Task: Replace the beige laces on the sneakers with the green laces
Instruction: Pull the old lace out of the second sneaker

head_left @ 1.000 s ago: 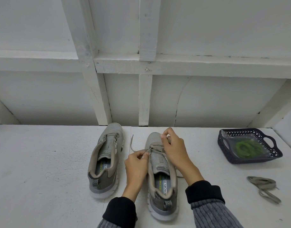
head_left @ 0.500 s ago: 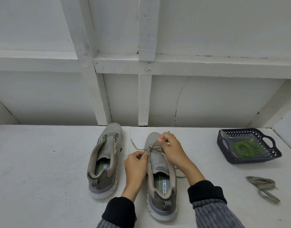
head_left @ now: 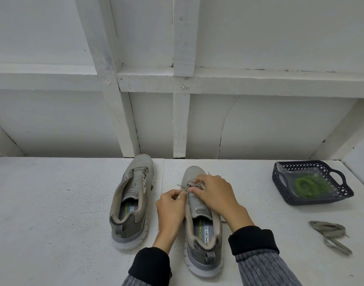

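White bench: L hand (head_left: 170, 205) pinches beige lace (head_left: 182, 191) to pull it free; R hand (head_left: 213, 193) grips lace on right sneaker (head_left: 199, 205), steadying it. Green laces (head_left: 309, 185) wait in basket (head_left: 319, 200).

Head cam looks fwd-down (close) at tabletop (head_left: 53, 213).

Even, soft overhead light; faint shadows, no glare; sharp centre, wide-angle bending at edges.

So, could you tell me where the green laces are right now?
In the head view, the green laces lie coiled inside the dark basket at the far right of the table, beyond the loose beige lace.
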`<state>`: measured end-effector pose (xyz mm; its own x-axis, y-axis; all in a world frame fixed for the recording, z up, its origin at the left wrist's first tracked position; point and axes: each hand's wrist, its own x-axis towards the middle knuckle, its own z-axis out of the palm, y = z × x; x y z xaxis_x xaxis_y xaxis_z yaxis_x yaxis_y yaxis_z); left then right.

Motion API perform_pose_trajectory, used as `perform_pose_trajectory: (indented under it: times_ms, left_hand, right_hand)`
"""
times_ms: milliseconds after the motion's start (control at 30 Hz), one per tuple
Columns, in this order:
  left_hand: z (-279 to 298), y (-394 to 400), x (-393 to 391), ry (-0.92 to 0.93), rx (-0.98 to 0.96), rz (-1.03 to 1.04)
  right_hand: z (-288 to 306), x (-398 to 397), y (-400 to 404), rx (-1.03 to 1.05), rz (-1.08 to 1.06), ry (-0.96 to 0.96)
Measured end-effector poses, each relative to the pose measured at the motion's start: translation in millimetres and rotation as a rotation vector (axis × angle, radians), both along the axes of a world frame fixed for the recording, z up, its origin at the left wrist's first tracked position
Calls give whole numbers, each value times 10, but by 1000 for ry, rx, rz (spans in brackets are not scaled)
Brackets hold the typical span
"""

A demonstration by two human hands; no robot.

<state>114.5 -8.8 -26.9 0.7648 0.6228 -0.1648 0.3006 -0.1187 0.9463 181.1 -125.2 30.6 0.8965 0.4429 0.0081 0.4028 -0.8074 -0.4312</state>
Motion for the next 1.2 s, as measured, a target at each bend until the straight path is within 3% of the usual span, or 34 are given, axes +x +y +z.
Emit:
perform_pose_trajectory:
  times_ms: [100,200,400,533,700,800,900,967,1067,1133,1200]
  left_hand:
    - [0,-2,0,6,7,-1]
    - [-8,-3,3,6,24,-3]
    - [-5,-4,-4,-2,15,-3]
    - [8,-6,-8,-3,14,-1]
    - [7,7,-17,-6,17,-2]
    - [15,4,-10,0,29,-3]
    - [18,-3,-2,9,29,-14]
    - [16,-2,3,10,34,-20]
    - [5,-2,9,12,43,-18]
    - [13,-3,8,16,48,-16]
    - [32,-8,0,-3,37,-21]
  right_hand:
    - [20,-2,35,-86,-12,-8]
    - [-11,20,14,-4,-22,15]
    - [-90,57,-127,457,-168,120]
    - [-135,80,-227,621,-277,91]
    - [-185,156,-372,1027,-580,82]
    - [-289,261,-517,875,-648,75]
    - [-439,338,-616,444,-579,204]
    - [-413,285,-591,217,-568,180]
    - [-236,105,-421,341,-437,38]
    - [-172,-41,-284,449,-323,75]
    - [-194,-136,-195,400,-275,112]
